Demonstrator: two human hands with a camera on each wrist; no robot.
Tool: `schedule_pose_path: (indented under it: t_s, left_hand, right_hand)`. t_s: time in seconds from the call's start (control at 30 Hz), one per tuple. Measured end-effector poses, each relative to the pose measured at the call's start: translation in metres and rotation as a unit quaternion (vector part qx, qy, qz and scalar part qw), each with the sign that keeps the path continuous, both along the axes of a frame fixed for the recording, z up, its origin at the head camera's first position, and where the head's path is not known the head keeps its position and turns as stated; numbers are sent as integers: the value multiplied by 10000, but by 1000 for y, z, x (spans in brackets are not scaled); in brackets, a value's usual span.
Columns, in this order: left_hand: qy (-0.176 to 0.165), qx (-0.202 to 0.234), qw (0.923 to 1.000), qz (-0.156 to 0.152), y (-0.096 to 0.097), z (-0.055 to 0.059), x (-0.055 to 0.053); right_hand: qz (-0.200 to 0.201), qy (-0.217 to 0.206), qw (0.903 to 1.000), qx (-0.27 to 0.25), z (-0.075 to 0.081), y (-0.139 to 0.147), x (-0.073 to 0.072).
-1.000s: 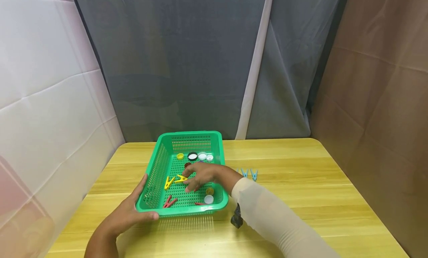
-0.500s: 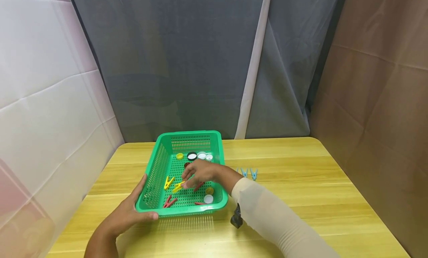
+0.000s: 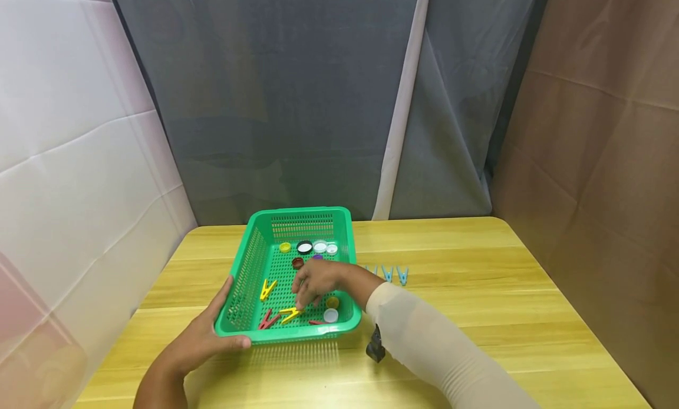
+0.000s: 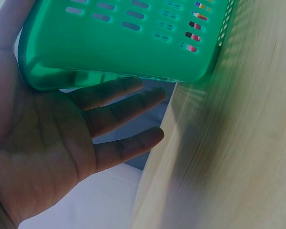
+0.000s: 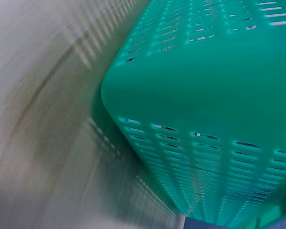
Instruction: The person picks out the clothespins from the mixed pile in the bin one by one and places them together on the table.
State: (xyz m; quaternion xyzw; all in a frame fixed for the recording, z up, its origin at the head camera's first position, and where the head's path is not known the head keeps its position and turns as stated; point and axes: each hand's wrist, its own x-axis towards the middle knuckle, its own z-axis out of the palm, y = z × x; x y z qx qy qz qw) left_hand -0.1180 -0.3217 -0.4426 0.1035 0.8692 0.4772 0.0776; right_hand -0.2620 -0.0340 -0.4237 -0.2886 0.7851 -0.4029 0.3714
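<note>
My left hand rests at the near left corner of a green plastic basket, its thumb along the front rim. In the left wrist view its fingers are straight and spread against the basket's outside. Over the basket's right side, my right hand reaches down and pinches a yellow clothespin by thumb and fingertips. A second yellow clothespin lies to the left. Near the front are a red clothespin and part of another red clothespin. The right wrist view shows only the basket's outside.
Several bottle caps lie in the basket: a yellow cap, a black-rimmed cap, a brown cap and a white cap among them. Blue clothespins stand in a row on the wooden table, right of the basket.
The yellow clothespin in my right hand has moved toward the basket's front, near the red clothespin. A red clothespin seen beneath the hand is now mostly hidden. My left hand stays put.
</note>
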Motion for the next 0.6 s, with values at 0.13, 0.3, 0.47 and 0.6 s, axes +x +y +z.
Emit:
schedule_pose_path:
  t_s: [0.13, 0.3, 0.47, 0.6]
  left_hand:
    - [23, 22, 10000, 2, 1, 0, 1]
    - [37, -15, 10000, 1, 0, -1, 1]
    - [63, 90, 9999, -16, -1, -2, 0]
    - [67, 176, 9998, -41, -1, -3, 0]
  right_hand:
    - [245, -87, 9994, 230, 0, 0, 1]
    - [546, -168, 9973, 466, 1, 0, 3]
    - [717, -174, 9953, 624, 3, 1, 2]
    - [847, -37, 9939, 707, 3, 1, 1]
